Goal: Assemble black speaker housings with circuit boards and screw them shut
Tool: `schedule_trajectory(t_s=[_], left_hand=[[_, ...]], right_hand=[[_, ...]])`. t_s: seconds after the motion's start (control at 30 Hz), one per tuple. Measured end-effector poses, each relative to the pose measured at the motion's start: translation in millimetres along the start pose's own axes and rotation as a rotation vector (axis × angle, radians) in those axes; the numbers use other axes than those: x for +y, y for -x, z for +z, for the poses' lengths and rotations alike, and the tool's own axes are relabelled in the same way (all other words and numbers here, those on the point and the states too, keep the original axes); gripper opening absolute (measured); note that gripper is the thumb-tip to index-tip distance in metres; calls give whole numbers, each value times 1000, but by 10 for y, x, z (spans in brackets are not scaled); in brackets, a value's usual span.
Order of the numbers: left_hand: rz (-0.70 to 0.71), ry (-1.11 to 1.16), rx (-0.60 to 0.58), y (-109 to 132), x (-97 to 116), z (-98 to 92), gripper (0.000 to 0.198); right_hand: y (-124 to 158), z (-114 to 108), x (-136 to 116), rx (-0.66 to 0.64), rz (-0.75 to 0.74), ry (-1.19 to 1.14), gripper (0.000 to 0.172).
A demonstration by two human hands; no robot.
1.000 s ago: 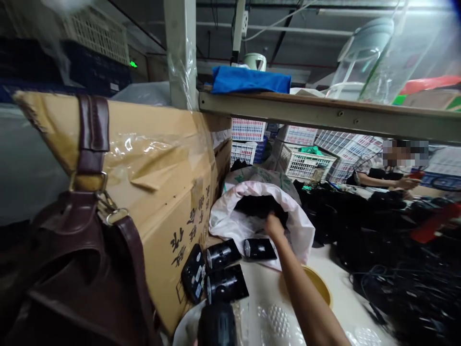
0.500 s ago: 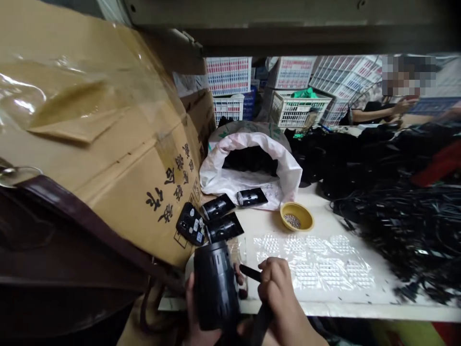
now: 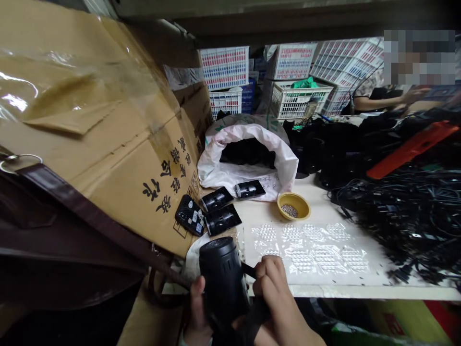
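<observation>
In the lower middle, my left hand is wrapped round a black cylindrical housing with slots near its top, its thumb along the left side. The housing leans slightly, with its round end facing up and away. At its right side my right hand is closed on a black strap. The strap's tip meets the housing's side or passes behind it; I cannot tell which. A wider black band runs below the right fingers. Past the housing lie three black printed packets and a phone in a black case.
A yellow bowl of small metal parts stands behind clear plastic sheets of round bumps. Behind sits a white sack of black items. Black cables and an orange-red bar lie right. Cardboard walls the left. Another person sits far right.
The housing has tipped so its round end shows. My right hand has brought the strap's tip against or behind its side. The orange-red bar now shows more fully, and the view has shifted slightly.
</observation>
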State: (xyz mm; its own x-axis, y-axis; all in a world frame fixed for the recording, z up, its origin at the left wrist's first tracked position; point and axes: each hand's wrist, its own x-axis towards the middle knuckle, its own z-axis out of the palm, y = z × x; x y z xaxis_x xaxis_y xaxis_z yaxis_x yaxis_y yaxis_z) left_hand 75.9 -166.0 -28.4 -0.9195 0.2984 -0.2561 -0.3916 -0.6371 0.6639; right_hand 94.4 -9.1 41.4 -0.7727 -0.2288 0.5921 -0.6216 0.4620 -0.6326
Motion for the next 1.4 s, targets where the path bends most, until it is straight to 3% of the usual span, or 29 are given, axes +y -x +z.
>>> schedule_trajectory(t_s=[0.2,0.4,0.5,0.6,0.8,1.13,1.4], left_hand=[[18,71,58,68,32,69,49],[165,-261,183,49,163,207,51],[248,-448,256,5,198,216,53],[285,-580,319,-20,185,177,61],[206,-744,365,10,176,195,70],[21,-806,436,3,185,255,83],[32,-805,415,-8,188,259,85]], right_hand=[[38,-73,20,-56,13,-18,39],[48,-149,-9,-162,139,-104,20],[53,-121,-22,-186,143,-119,25],[82,-42,31,-139,171,-129,13],[92,97,228,2,228,-166,21],[68,76,387,-74,367,-319,30],[36,88,420,-63,395,-363,34]])
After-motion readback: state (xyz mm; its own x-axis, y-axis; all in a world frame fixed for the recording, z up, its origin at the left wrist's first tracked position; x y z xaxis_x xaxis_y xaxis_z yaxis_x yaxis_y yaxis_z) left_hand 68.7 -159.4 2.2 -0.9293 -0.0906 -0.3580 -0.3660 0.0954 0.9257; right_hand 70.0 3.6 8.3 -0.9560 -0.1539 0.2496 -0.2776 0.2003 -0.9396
